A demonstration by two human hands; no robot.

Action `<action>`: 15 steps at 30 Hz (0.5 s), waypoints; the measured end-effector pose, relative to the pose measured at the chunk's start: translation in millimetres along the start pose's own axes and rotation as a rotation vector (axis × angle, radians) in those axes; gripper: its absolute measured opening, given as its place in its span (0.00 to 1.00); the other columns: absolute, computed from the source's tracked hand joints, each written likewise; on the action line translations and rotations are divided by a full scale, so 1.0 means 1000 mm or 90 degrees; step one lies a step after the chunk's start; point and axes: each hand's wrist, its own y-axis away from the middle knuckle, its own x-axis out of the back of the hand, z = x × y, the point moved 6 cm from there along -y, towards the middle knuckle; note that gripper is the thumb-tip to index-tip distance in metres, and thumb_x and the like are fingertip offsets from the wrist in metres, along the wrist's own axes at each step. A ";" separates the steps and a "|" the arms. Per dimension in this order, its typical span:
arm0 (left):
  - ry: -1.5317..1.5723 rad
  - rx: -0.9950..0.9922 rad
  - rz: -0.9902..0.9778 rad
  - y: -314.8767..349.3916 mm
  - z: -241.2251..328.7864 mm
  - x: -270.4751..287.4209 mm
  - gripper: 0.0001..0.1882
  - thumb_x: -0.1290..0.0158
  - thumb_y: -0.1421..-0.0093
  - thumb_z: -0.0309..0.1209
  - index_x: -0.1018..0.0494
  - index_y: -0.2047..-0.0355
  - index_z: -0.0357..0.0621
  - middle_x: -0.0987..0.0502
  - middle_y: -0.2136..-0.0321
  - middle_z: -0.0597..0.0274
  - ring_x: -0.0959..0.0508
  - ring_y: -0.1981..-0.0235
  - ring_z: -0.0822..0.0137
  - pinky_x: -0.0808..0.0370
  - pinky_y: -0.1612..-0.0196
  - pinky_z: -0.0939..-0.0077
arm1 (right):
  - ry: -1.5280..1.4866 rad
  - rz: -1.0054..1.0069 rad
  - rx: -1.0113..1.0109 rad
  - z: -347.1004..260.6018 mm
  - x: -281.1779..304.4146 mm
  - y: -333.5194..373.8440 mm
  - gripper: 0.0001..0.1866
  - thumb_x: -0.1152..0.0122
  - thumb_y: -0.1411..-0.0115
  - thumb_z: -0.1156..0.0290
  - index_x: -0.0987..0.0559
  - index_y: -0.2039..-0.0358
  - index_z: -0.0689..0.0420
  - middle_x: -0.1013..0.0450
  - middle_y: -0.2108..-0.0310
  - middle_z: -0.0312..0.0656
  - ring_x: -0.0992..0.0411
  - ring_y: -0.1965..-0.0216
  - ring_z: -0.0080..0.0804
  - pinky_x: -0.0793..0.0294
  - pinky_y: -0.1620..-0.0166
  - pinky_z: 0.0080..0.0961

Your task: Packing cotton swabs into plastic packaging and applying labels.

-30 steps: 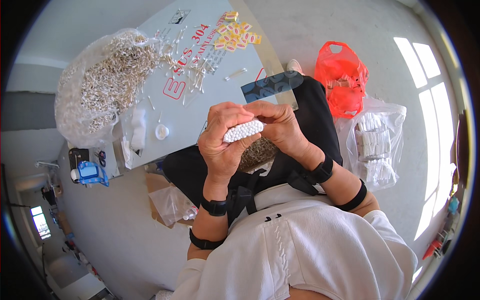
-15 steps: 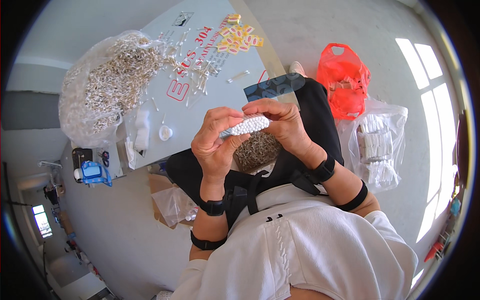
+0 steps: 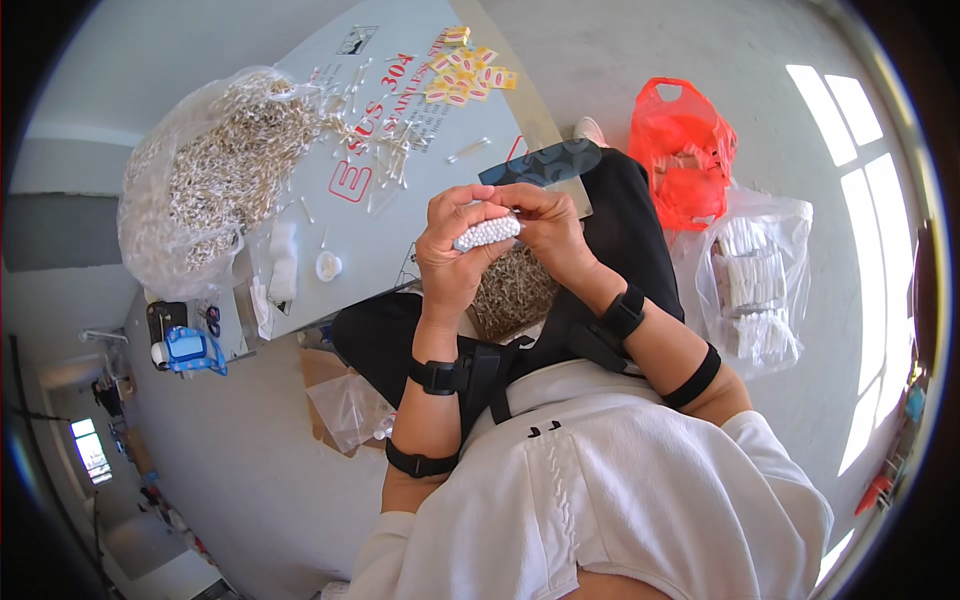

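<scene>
My left hand (image 3: pixel 447 255) is wrapped round a packed bundle of cotton swabs (image 3: pixel 487 234), whose white tips face me. At the bundle's right end, my right hand (image 3: pixel 556 232) pinches its edge, fingers bent over the top. The wrapping looks like clear plastic, mostly covered by my fingers. Below my hands, a box of loose cotton swabs (image 3: pixel 512 295) sits between my legs, partly hidden by my wrists.
On the table at left lie a big clear bag of swabs (image 3: pixel 235 170), scattered swabs (image 3: pixel 392 155), yellow-and-white cards (image 3: pixel 468 78) and a small white cup (image 3: pixel 328 265). At right on the floor are a red bag (image 3: pixel 685 150) and a clear bag of white packs (image 3: pixel 752 285).
Both hands have moved slightly, up and to the left for the right hand. The bundle has shifted a little up and now sits deeper in my left hand.
</scene>
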 end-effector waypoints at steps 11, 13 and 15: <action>0.073 0.090 -0.012 0.002 -0.036 -0.014 0.18 0.33 0.58 0.18 0.18 0.64 0.45 0.24 0.56 0.60 0.26 0.50 0.66 0.26 0.49 0.73 | -0.040 0.049 -0.084 0.046 0.022 0.000 0.16 0.37 0.50 0.86 0.18 0.59 0.64 0.21 0.66 0.36 0.26 0.63 0.19 0.27 0.57 0.18; 0.063 0.094 -0.018 0.004 -0.038 -0.013 0.18 0.35 0.58 0.16 0.19 0.64 0.43 0.24 0.53 0.58 0.26 0.49 0.66 0.28 0.45 0.71 | -0.048 0.048 -0.082 0.048 0.022 0.001 0.16 0.37 0.50 0.86 0.18 0.59 0.64 0.21 0.66 0.36 0.26 0.64 0.18 0.27 0.58 0.18; 0.049 0.079 -0.017 0.004 -0.038 -0.013 0.18 0.35 0.58 0.16 0.19 0.64 0.43 0.24 0.54 0.58 0.26 0.49 0.66 0.28 0.45 0.71 | -0.056 0.046 -0.080 0.047 0.022 0.001 0.16 0.37 0.50 0.85 0.18 0.59 0.64 0.21 0.66 0.36 0.26 0.64 0.18 0.27 0.59 0.17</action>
